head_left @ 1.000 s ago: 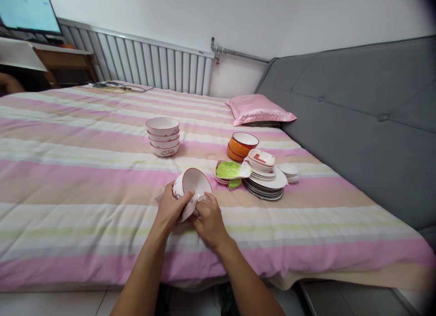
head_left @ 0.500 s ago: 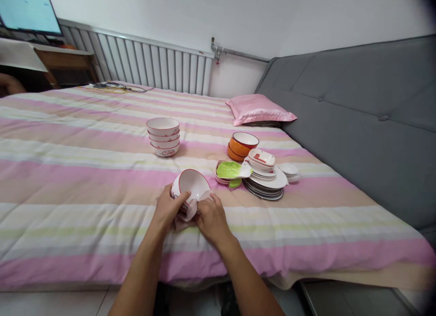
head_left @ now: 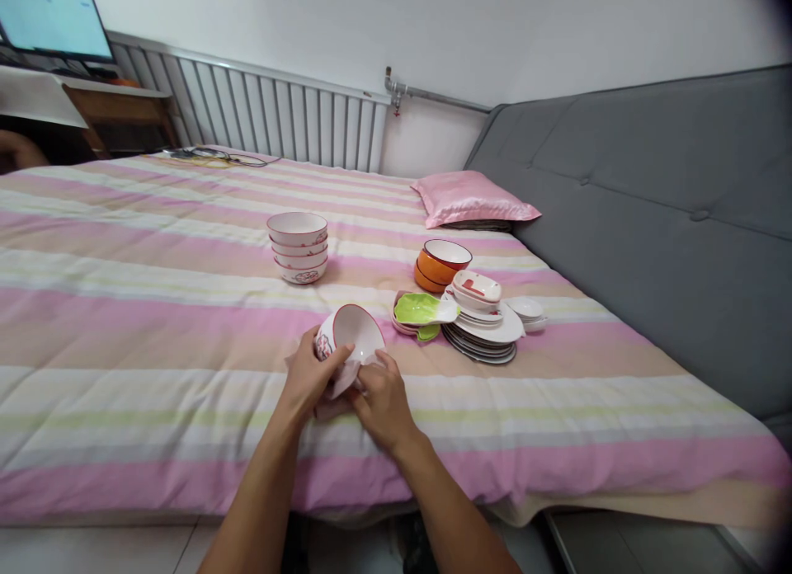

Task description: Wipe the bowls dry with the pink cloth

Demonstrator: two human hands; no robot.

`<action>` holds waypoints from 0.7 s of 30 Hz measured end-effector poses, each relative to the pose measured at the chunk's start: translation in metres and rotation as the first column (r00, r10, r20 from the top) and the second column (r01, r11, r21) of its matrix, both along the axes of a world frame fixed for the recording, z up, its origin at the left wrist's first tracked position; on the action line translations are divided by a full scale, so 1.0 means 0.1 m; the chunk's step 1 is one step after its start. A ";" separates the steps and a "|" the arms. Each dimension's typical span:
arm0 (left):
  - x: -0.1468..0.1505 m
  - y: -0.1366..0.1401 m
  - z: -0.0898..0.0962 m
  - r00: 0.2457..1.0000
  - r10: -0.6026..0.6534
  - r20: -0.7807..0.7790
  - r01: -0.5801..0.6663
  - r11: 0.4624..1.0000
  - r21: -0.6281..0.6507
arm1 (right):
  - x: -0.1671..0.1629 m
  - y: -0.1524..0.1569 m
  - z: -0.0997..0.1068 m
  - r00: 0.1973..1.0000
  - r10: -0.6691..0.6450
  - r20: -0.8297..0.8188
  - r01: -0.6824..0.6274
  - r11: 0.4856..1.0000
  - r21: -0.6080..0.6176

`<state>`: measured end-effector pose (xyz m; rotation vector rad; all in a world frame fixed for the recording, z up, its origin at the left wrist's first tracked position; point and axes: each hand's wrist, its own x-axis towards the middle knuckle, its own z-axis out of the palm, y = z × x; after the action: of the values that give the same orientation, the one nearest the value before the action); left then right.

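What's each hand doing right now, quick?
Left hand: closed on the tilted bowl, thumb over its rim.
Right hand: closed on the cloth at the bowl's near side.

A pink pillow (head_left: pixel 476 196) lies on the striped bed (head_left: pixel 154 326) beside the grey headboard (head_left: pixel 643 178), cables (head_left: pixel 207 152) near the white radiator (head_left: pixel 260 108). A lit screen (head_left: pixel 53 17) stands far left; a pipe (head_left: pixel 449 100) crosses the wall (head_left: pixel 445 30).
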<state>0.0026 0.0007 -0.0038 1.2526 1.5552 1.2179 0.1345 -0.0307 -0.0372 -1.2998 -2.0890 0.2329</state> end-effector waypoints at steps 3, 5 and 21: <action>0.03 -0.01 0.00 0.999 -0.035 0.003 0.035 0.999 0.033 | -0.06 -0.01 0.00 0.995 -0.010 -0.099 0.009 1.000 -0.014; 0.03 -0.01 -0.01 0.999 -0.042 -0.001 0.042 0.998 0.043 | -0.09 -0.02 0.00 0.990 -0.018 -0.138 0.015 1.000 -0.027; 0.02 0.01 -0.03 0.995 0.063 0.075 -0.059 0.997 -0.059 | 0.01 -0.01 0.03 0.991 -0.067 0.113 0.079 0.991 -0.109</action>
<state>0.0046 0.0013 -0.0072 1.1171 1.5710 1.2377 0.1358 -0.0316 -0.0338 -1.4839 -2.1405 0.2571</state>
